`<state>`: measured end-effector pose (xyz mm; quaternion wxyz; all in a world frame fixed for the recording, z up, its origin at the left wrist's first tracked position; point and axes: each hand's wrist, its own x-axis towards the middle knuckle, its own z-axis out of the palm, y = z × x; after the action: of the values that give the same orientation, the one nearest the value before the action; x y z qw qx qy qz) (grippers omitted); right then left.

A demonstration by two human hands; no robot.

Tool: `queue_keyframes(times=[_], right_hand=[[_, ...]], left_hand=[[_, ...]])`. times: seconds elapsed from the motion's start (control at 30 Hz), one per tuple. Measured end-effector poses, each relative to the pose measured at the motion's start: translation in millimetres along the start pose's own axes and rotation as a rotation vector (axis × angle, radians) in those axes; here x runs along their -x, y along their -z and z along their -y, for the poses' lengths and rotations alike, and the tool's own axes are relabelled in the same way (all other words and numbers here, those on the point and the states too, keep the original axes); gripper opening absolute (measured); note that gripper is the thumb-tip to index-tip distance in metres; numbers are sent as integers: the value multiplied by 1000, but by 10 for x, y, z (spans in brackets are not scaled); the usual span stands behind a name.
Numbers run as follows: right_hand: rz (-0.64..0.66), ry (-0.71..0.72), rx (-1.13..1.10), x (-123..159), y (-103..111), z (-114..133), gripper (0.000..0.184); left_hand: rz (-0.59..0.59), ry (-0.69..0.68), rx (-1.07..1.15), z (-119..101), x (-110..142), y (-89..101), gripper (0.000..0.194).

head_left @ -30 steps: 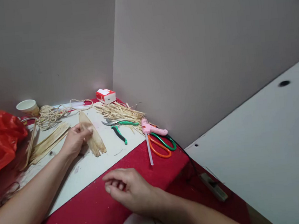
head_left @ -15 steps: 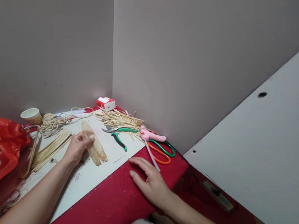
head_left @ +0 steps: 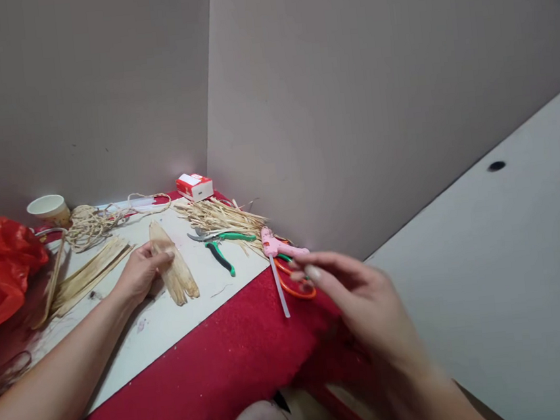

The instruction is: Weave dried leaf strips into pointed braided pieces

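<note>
My left hand (head_left: 140, 271) pinches a pale dried husk piece (head_left: 180, 276) between thumb and fingers above the white board. The husk is pointed at its far end and split at the near end. My right hand (head_left: 368, 300) is raised over the right edge of the red cloth, fingers loosely bent and apart, with nothing visible in them. Behind its fingertips, as I see it, are orange- and green-handled scissors (head_left: 304, 293), partly covered. A pink glue gun (head_left: 283, 247) with a clear glue stick lies on the scissors. Green-handled pruning shears (head_left: 222, 258) rest open on the board.
Thin straw strips (head_left: 226, 216) lie by the wall, near a red tissue pack (head_left: 194, 187). At left are flat husk strips (head_left: 91, 276), a coil of cord (head_left: 88, 228), a paper cup (head_left: 48, 210) and a red plastic bag (head_left: 4, 253). Grey walls bound the table.
My right hand has lifted off the red cloth and moved right, its fingers now in front of the scissor handles. My left hand keeps its pinch on the husk. The view has shifted slightly.
</note>
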<state>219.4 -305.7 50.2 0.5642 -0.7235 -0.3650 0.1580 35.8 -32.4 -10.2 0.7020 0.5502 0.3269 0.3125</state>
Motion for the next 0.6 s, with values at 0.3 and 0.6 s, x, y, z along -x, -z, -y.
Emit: queue_keyframes(times=[0.3,0.6], right_hand=[[387,257,696,-1851,-632,-508,92],[726,203,679,-2279,-963,-542,119]], left_hand=[[47,-7,29,49,16,47,28],[51,28,65,56,22,41,33]])
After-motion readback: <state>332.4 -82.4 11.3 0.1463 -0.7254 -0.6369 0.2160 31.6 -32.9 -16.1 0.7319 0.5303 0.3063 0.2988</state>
